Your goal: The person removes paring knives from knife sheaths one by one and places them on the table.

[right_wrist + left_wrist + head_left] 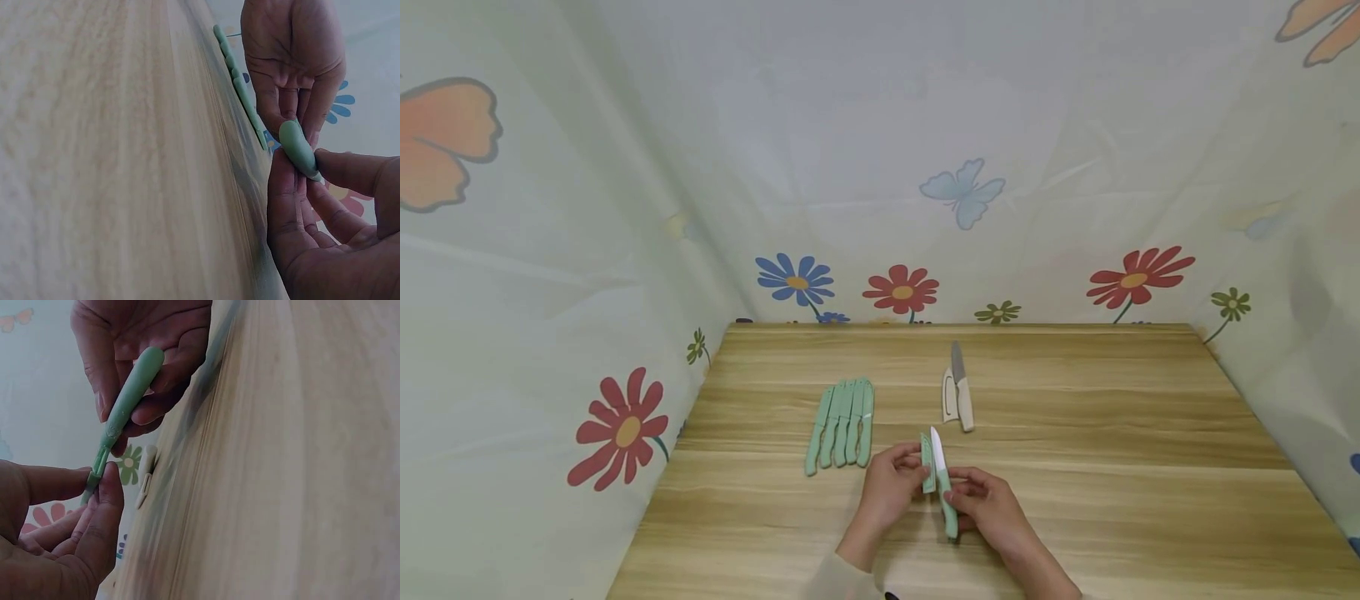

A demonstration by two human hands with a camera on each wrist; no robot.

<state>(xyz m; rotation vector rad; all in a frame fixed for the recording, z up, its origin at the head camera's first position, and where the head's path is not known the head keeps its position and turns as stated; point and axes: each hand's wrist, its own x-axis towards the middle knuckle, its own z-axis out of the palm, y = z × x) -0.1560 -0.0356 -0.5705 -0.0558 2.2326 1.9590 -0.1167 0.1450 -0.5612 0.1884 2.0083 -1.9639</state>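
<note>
My right hand point(992, 508) grips the green handle of a small paring knife point(947, 492), its pale blade bare and pointing away from me. Beside it, my left hand point(891, 483) pinches a green blade sheath point(927, 467) between thumb and fingers. Sheath and blade lie nearly parallel, a narrow gap apart in the head view. In the left wrist view the knife's handle point(134, 390) hides most of the blade, and the sheath point(94, 481) sits between the left thumb and fingertips. The right wrist view shows the handle's end point(297, 147) between the right thumb and fingers.
Several green sheathed knives point(842, 423) lie side by side at the left on the wooden table point(1112, 433). Farther back are a cream-handled knife point(964, 396) with a grey blade and its cream sheath point(950, 396). A flower-printed curtain point(1037, 125) encloses the table.
</note>
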